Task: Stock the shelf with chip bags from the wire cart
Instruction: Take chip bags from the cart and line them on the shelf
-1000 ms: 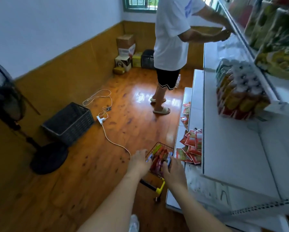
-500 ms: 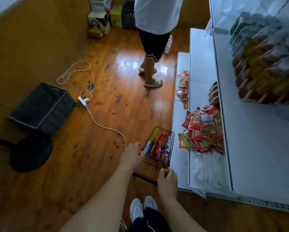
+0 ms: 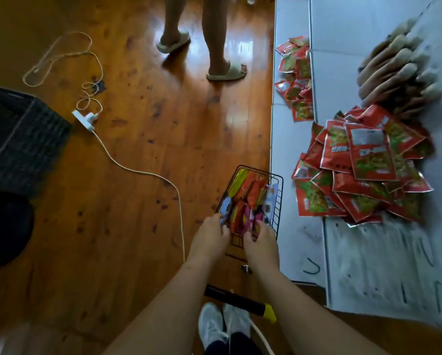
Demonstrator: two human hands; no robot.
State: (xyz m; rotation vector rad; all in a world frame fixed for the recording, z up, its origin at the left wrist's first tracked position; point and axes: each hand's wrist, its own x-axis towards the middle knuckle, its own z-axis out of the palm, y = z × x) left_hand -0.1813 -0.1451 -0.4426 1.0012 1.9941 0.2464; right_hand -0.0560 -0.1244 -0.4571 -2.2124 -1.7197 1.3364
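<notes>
A small black wire cart (image 3: 278, 201) stands on the wooden floor beside the white shelf (image 3: 286, 155). It is packed with upright chip bags (image 3: 250, 193) in yellow, orange, red, pink and blue. My left hand (image 3: 209, 237) grips the blue bag at the cart's near left end. My right hand (image 3: 262, 239) pinches the pink and red bags at the near right end. A heap of red snack packets (image 3: 363, 162) lies on the shelf to the right of the cart.
Another person's legs in sandals (image 3: 214, 55) stand ahead near the shelf. A white power strip and cord (image 3: 86, 119) trail across the floor. A black crate (image 3: 17, 139) sits at left. More red packets (image 3: 295, 75) and brown packs (image 3: 399, 70) lie further along the shelf.
The view has tilted down toward the cart. Both hands have moved from the cart's rim and handle into the near ends of the bags and taken hold of them.
</notes>
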